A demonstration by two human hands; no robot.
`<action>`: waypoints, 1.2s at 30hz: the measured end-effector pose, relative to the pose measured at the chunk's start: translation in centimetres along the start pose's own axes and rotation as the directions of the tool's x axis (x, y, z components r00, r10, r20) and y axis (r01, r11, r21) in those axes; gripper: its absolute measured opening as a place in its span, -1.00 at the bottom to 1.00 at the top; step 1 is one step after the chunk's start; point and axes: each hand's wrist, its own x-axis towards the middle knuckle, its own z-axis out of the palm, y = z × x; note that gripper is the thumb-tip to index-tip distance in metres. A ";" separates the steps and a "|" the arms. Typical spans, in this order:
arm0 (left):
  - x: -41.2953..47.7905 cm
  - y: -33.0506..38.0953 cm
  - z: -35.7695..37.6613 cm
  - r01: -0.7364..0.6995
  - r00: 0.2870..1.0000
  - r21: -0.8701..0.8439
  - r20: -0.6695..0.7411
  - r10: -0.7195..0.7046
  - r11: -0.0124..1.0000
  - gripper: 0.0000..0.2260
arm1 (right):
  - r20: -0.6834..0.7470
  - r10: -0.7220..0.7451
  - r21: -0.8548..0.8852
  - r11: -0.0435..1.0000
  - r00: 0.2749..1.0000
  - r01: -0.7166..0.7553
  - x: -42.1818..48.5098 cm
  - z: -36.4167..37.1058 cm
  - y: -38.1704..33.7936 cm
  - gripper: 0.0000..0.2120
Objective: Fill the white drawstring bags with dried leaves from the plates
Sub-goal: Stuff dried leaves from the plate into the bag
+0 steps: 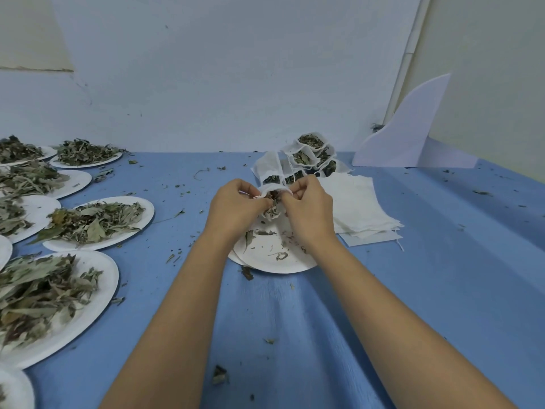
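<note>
Working above a near-empty plate [274, 262], a person's left hand [236, 206] and right hand [309, 214] each pinch the rim of a white bag [269, 214]. The bag hangs between the hands just over the plate, with leaves [272, 196] showing at its mouth. The step appears to be either settling the fill or closing the mouth; which of the two cannot be told. To do it well, the bag should probably stay upright over the plate so that strays drop there. The leaves should be tucked below the hem, and the string drawn evenly from both sides so the thin cloth neither bunches nor tears. The string itself is too fine to make out with certainty.

Behind the work rises a pale wall [236, 69], with a white pipe [402, 75] running up its right side. The desk [427, 290] wears a wrinkled blue cover flecked with crumbs [177, 256]. Plates [147, 211] heaped with leaves crowd its left side. A white board [410, 134] stands at the far right corner. Empty bags [359, 208] lie stacked just right of the hands, and filled bags [306, 159], mouths open, are heaped just beyond them.
</note>
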 end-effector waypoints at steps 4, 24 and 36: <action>0.1 0.4 -0.1 0.047 0.994 -0.042 0.102 -0.042 0.998 -0.90 | -0.005 -0.014 -0.015 1.000 1.000 0.014 0.2 0.1 0.1 -0.90; 0.4 -2.0 -0.2 -0.073 0.922 0.192 -0.361 0.140 0.979 -0.83 | 0.377 0.028 0.058 0.997 0.926 -0.054 -0.4 -1.0 -1.3 -0.83; 0.6 -1.4 -0.5 0.029 0.952 -0.159 -0.295 -0.075 0.987 -0.83 | 0.531 0.041 -0.467 0.848 0.846 0.252 -1.6 0.4 -1.8 -0.75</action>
